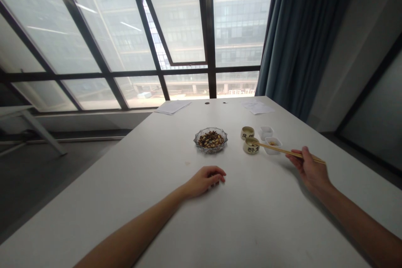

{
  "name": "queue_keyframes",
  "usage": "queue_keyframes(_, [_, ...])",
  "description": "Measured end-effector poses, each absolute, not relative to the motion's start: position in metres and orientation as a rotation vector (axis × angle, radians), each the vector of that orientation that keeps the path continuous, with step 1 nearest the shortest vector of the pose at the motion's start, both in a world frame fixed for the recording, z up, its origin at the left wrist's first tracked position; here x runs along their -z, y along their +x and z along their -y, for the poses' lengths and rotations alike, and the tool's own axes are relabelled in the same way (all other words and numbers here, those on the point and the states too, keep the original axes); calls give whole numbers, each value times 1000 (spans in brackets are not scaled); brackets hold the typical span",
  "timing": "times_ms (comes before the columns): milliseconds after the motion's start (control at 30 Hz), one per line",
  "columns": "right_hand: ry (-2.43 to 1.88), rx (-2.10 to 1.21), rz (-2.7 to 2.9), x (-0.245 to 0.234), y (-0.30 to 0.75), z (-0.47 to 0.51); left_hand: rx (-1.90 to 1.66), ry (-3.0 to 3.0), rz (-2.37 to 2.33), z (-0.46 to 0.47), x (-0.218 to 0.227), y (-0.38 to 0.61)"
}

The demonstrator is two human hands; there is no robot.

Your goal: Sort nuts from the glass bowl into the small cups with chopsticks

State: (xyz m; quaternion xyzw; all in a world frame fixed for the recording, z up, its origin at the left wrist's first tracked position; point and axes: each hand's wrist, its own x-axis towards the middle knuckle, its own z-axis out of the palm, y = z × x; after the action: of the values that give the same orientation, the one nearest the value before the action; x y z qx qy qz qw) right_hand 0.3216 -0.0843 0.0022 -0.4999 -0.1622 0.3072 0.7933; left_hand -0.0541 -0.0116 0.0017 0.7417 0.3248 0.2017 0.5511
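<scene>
My right hand (309, 169) is closed around a pair of wooden chopsticks (281, 150), which point left. Their tips reach into the front one of two small beige ceramic cups (251, 150) with dark characters; whether they grip anything there I cannot tell. Just behind it stands the other cup (247, 135). A clear plastic container (271, 151) with a few small pieces lies under the line of the chopsticks. My left hand (205, 181) rests on the table, fingers loosely curled and apart from the thumb, holding nothing. Beyond it sits a scalloped glass bowl (211, 149) of mixed nuts or seeds (211, 138).
A second clear container (266, 132) stands behind the first on the white table (150, 192). Paper sheets lie at the far left (172, 107) and a further paper sheet (258, 107) at the far right. Windows and a blue curtain (298, 42) border the far end.
</scene>
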Motion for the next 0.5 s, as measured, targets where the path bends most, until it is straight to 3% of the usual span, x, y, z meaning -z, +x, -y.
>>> queue_keyframes(233, [-1016, -612, 431, -13, 317, 88, -483, 1755, -757, 9, 3, -54])
queue_keyframes(500, [-973, -554, 814, -57, 269, 68, -497, 1734, -735, 11, 1, -52])
